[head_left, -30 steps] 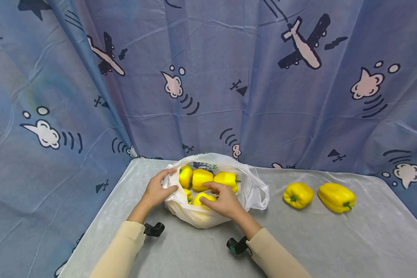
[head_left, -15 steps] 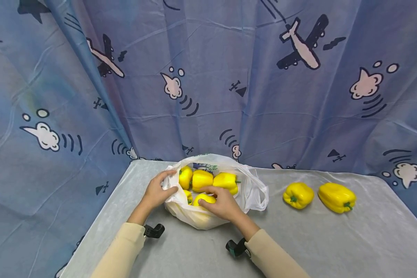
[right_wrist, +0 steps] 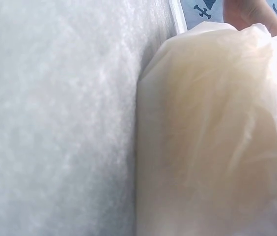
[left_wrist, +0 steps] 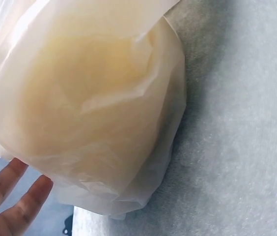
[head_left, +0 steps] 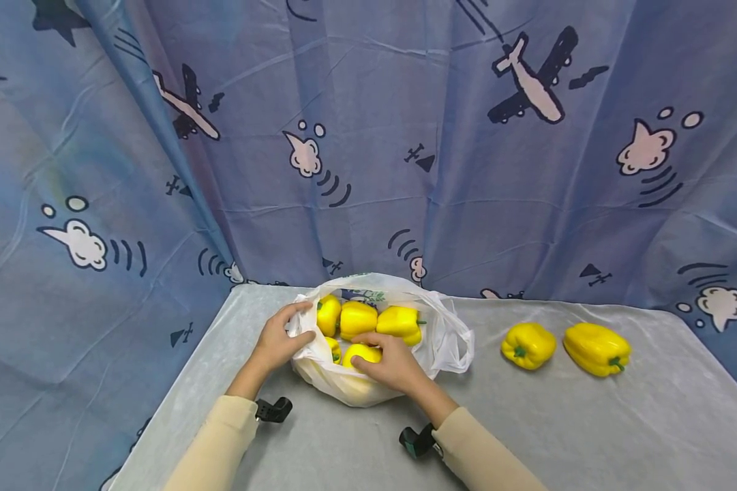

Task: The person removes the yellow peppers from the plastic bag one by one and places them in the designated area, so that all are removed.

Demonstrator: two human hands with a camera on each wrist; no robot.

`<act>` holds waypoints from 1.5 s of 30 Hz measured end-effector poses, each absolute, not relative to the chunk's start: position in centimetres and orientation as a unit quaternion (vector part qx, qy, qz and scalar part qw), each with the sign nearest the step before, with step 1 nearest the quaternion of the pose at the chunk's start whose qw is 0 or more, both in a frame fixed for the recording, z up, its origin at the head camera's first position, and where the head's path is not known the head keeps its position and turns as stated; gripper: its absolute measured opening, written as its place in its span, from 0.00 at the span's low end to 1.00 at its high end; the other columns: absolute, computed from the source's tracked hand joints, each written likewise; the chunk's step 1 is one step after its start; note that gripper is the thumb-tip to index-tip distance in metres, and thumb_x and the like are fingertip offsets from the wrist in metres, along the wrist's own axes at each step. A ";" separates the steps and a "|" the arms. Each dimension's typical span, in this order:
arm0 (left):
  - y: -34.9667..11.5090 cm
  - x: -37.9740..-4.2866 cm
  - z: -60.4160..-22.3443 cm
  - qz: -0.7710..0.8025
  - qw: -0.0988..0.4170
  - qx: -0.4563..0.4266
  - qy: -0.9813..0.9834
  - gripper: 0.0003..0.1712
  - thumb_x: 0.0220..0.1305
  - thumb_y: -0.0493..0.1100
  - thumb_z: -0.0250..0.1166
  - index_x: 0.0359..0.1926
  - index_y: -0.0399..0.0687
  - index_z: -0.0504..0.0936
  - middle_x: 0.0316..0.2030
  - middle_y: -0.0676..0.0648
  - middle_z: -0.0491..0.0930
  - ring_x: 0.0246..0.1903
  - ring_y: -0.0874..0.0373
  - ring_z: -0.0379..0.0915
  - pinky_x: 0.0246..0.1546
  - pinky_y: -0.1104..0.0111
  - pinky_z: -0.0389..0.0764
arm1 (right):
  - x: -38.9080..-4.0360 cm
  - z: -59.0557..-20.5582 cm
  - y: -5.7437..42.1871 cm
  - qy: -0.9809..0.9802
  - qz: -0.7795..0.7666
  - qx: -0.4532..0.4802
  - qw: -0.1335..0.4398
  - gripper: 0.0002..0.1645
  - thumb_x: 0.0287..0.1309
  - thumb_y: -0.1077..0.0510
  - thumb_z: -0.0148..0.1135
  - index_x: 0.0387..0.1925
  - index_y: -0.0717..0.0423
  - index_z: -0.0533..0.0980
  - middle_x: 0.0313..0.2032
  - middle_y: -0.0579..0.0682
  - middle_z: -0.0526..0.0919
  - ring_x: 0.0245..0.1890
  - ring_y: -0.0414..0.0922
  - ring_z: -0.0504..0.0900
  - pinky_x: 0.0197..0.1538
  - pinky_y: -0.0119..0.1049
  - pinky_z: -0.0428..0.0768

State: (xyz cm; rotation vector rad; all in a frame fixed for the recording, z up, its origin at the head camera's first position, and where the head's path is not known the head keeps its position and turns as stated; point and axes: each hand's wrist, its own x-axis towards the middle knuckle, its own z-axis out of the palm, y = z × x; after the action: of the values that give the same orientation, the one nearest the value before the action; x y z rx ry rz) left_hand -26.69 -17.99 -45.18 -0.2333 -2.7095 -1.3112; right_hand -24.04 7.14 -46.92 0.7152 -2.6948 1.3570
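Head view: left hand (head_left: 280, 335) grips the rim of the white plastic bag (head_left: 350, 390) between thumb and fingers. Right hand (head_left: 395, 363), inside the bag, has thumb and fingers closed round the front pepper (head_left: 362, 354). Just beyond those fingers, three yellow peppers (head_left: 357, 319) lie in a row; two loose peppers (head_left: 529, 346) sit well to their right.

Left wrist view: fingertips touch the bag's edge; their grip I cannot tell.

Right wrist view: the bag hides most of a hand; finger state cannot be told.
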 end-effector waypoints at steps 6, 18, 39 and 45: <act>-18.0 -26.7 -45.3 -0.437 0.064 -0.081 -0.894 0.31 0.52 0.42 0.68 0.60 0.51 0.75 0.64 0.44 0.72 0.68 0.45 0.62 0.70 0.50 0.61 | -23.9 -46.9 7.1 -0.868 0.439 0.231 0.024 0.22 0.53 0.50 0.66 0.49 0.55 0.81 0.47 0.47 0.85 0.52 0.46 0.81 0.59 0.47 0.77; -18.0 -26.6 -45.3 -0.441 0.058 -0.075 -0.892 0.32 0.52 0.43 0.68 0.61 0.51 0.75 0.65 0.44 0.71 0.68 0.45 0.61 0.70 0.49 0.61 | -23.9 -46.3 7.3 -0.863 0.456 0.217 0.024 0.21 0.52 0.52 0.67 0.49 0.53 0.81 0.47 0.46 0.85 0.52 0.46 0.80 0.59 0.48 0.77; -17.9 -26.7 -45.2 -0.436 0.062 -0.073 -0.895 0.32 0.51 0.43 0.68 0.60 0.51 0.76 0.64 0.44 0.72 0.68 0.45 0.62 0.70 0.49 0.61 | -23.9 -45.0 7.9 -0.862 0.465 0.190 0.062 0.20 0.46 0.54 0.72 0.45 0.52 0.83 0.44 0.46 0.86 0.50 0.46 0.82 0.57 0.46 0.77; -17.8 -26.6 -45.1 -0.436 0.063 -0.075 -0.895 0.32 0.51 0.42 0.68 0.60 0.50 0.76 0.64 0.44 0.72 0.68 0.45 0.62 0.70 0.49 0.61 | -23.8 -44.7 8.3 -0.861 0.465 0.185 0.088 0.20 0.45 0.55 0.72 0.44 0.51 0.84 0.43 0.46 0.87 0.48 0.46 0.82 0.55 0.45 0.79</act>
State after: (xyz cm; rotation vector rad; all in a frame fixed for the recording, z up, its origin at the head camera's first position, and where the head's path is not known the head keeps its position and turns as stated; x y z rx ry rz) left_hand -26.64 -17.82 -45.13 -0.2278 -2.7027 -1.3161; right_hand -23.81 8.31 -44.72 0.5494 -2.5641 1.3836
